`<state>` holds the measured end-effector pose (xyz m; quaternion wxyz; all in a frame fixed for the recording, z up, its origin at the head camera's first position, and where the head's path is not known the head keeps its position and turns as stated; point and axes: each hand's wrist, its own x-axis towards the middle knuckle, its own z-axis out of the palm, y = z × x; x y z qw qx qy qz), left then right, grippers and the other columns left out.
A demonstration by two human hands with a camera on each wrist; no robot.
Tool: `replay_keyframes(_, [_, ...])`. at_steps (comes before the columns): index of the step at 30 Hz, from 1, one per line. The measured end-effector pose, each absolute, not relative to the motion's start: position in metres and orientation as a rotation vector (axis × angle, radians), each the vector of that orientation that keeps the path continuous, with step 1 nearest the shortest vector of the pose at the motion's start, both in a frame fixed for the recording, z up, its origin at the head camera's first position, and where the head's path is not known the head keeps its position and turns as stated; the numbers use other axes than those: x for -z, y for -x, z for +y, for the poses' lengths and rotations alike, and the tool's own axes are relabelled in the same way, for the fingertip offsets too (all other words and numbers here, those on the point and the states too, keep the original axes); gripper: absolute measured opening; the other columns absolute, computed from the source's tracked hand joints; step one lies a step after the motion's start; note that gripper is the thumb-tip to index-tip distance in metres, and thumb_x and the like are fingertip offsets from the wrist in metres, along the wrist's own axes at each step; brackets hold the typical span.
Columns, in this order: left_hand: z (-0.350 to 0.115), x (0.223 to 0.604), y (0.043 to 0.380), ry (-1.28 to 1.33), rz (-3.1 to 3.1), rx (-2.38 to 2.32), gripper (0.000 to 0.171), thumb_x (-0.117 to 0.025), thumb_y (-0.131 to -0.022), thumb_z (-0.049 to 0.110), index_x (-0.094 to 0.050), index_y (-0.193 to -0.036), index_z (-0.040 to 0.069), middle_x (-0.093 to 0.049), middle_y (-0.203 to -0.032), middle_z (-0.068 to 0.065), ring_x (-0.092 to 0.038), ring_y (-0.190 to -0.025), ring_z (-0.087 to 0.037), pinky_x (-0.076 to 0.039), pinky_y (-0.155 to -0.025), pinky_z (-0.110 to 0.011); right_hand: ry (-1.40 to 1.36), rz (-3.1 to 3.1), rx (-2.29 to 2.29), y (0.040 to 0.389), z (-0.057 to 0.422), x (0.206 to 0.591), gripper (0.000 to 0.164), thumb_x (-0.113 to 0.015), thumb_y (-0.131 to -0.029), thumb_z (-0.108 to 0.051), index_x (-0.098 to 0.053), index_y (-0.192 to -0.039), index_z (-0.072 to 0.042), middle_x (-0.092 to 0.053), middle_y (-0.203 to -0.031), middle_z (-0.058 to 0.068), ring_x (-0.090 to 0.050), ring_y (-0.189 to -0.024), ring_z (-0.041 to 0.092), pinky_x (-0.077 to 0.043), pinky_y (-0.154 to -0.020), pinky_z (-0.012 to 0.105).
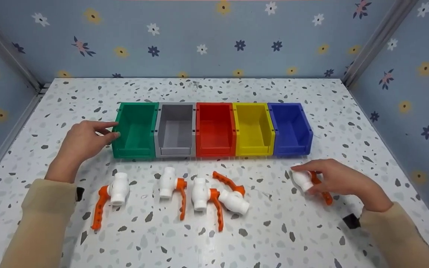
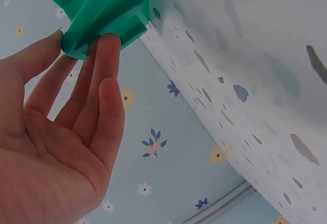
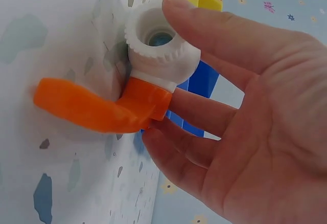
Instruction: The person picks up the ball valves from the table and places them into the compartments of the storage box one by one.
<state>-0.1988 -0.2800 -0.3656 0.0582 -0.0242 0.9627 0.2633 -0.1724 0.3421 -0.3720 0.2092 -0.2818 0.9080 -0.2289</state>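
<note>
Toward the left edge of the table (image 1: pixel 259 243), the left hand (image 1: pixel 82 140) pinches the left wall of the green bin (image 1: pixel 134 153) between narrowed fingers and thumb; the bin stands level, so the grip looks meant to steady it rather than lift it.

Between the bins and the near edge lie white valves with orange handles. The leftmost valve (image 1: pixel 119 190) has its handle on its left, slanting to the near edge. The second valve (image 1: pixel 167 183) and third valve (image 1: pixel 199 195) carry theirs on the right, also toward the near edge. The fourth valve (image 1: pixel 235 202) lies askew, touching the third or nearly so, its handle toward the far edge.

Toward the right edge, the right hand (image 1: pixel 339 178) holds the fifth valve (image 1: pixel 301 181) across its white body, thumb on one side and fingers on the other, probably because the body offers a firmer hold than the slim handle. Whether it is off the table I cannot tell.

The bins stand side by side across the table, lower fronts toward the near edge, presumably for easy reach: green, then the grey bin (image 1: pixel 175 151), red bin (image 1: pixel 215 151), yellow bin (image 1: pixel 254 150) and blue bin (image 1: pixel 291 150). Nothing shows inside any of them.
</note>
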Motion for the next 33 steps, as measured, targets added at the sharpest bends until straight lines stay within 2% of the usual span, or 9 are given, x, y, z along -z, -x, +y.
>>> replay_keyframes(4, [-0.279,0.367,0.199,0.047,2.905,-0.803,0.059,-0.059,-0.1,0.041,-0.045,-0.151,0.015,-0.054,-0.135,-0.028,-0.049,-0.118,-0.046,-0.045,-0.091,-0.06,0.803,2.517,0.641,0.173,0.343,0.373,0.06,-0.083,-0.083,-0.017,-0.061,-0.139,-0.015,-0.059,-0.09,-0.004,-0.055,-0.075,0.015,-0.048,-0.067,0.026])
replay_keyframes(11, [-0.279,0.371,0.198,0.053,2.864,-0.861,0.064,-0.064,-0.098,0.039,-0.041,-0.153,0.015,-0.052,-0.136,-0.03,-0.047,-0.121,-0.046,-0.043,-0.095,-0.061,0.813,2.562,0.616,0.173,0.343,0.375,0.056,-0.082,-0.084,-0.018,-0.063,-0.137,-0.016,-0.058,-0.084,-0.004,-0.056,-0.08,0.019,-0.047,-0.072,0.03])
replay_keyframes(16, [-0.281,0.373,0.199,0.079,2.843,-0.901,0.068,-0.065,-0.096,0.044,-0.04,-0.153,0.017,-0.051,-0.136,-0.029,-0.043,-0.123,-0.047,-0.042,-0.097,-0.062,0.802,2.575,0.612,0.174,0.341,0.373,0.056,-0.082,-0.084,-0.022,-0.063,-0.137,-0.017,-0.058,-0.083,-0.006,-0.056,-0.085,0.019,-0.05,-0.079,0.038])
replay_keyframes(19, [-0.281,0.373,0.201,0.094,2.834,-0.912,0.07,-0.065,-0.095,0.046,-0.039,-0.154,0.018,-0.05,-0.137,-0.029,-0.043,-0.124,-0.047,-0.042,-0.097,-0.062,0.792,2.579,0.612,0.175,0.34,0.369,0.057,-0.082,-0.084,-0.026,-0.063,-0.137,-0.018,-0.061,-0.091,-0.008,-0.057,-0.089,0.018,-0.052,-0.084,0.043])
replay_keyframes(23, [-0.279,0.372,0.201,0.101,2.826,-0.916,0.069,-0.065,-0.095,0.045,-0.039,-0.154,0.018,-0.05,-0.137,-0.029,-0.044,-0.123,-0.046,-0.043,-0.097,-0.06,0.771,2.592,0.616,0.176,0.337,0.363,0.057,-0.082,-0.084,-0.026,-0.063,-0.137,-0.018,-0.061,-0.098,-0.008,-0.058,-0.091,0.018,-0.052,-0.085,0.045])
replay_keyframes(27, [-0.279,0.372,0.201,0.101,2.827,-0.913,0.069,-0.066,-0.095,0.043,-0.039,-0.154,0.018,-0.05,-0.136,-0.029,-0.045,-0.122,-0.045,-0.043,-0.097,-0.059,0.764,2.621,0.601,0.178,0.333,0.358,0.057,-0.082,-0.084,-0.024,-0.063,-0.137,-0.018,-0.06,-0.095,-0.006,-0.056,-0.092,0.019,-0.05,-0.083,0.045])
replay_keyframes(33, [-0.279,0.371,0.199,0.102,2.843,-0.909,0.068,-0.067,-0.095,0.042,-0.04,-0.153,0.018,-0.053,-0.134,-0.028,-0.057,-0.11,-0.04,-0.044,-0.095,-0.059,0.755,2.652,0.6,0.18,0.327,0.353,0.058,-0.083,-0.084,-0.025,-0.062,-0.138,-0.019,-0.062,-0.095,-0.003,-0.058,-0.095,0.02,-0.051,-0.086,0.048])
